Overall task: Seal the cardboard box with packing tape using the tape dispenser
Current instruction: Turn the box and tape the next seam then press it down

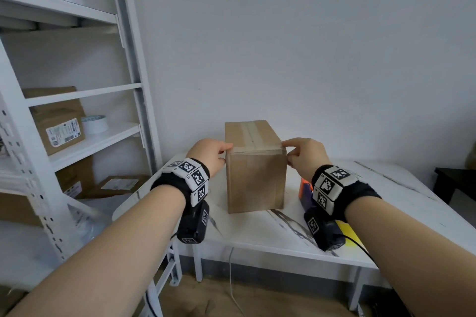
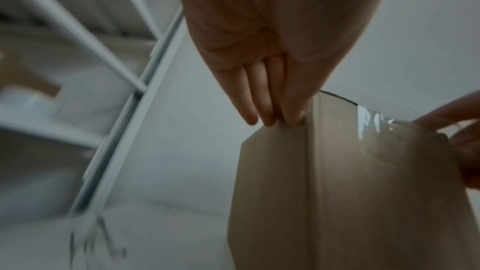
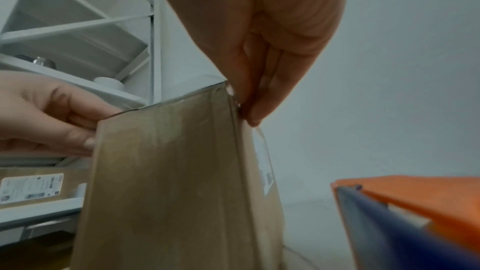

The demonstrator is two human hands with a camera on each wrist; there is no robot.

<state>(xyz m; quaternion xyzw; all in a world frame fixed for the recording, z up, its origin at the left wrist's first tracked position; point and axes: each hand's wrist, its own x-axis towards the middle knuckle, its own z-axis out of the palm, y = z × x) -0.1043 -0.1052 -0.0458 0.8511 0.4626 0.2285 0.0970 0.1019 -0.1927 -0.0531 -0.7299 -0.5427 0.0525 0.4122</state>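
A tall brown cardboard box point(image 1: 256, 180) stands upright on the white marble-patterned table point(image 1: 373, 203), its flaps closed. Clear tape point(image 1: 253, 147) runs along the top seam and across the near top edge; its gloss shows in the left wrist view point(image 2: 369, 126). My left hand point(image 1: 215, 153) is at the box's upper left corner, with straight fingers point(image 2: 270, 110) pressed on the side face. My right hand point(image 1: 300, 153) is at the upper right corner, its fingers point(image 3: 255, 110) pressing the side just below the top edge. The orange and blue tape dispenser point(image 1: 305, 192) lies on the table, right of the box point(image 3: 420, 213).
A white metal shelf rack point(image 1: 134, 100) stands at the left with labelled cardboard boxes point(image 1: 59, 126) and tape rolls point(image 1: 94, 124). A white wall is close behind the box. Something yellow point(image 1: 347, 230) lies under my right wrist. Dark furniture point(image 1: 453, 183) stands far right.
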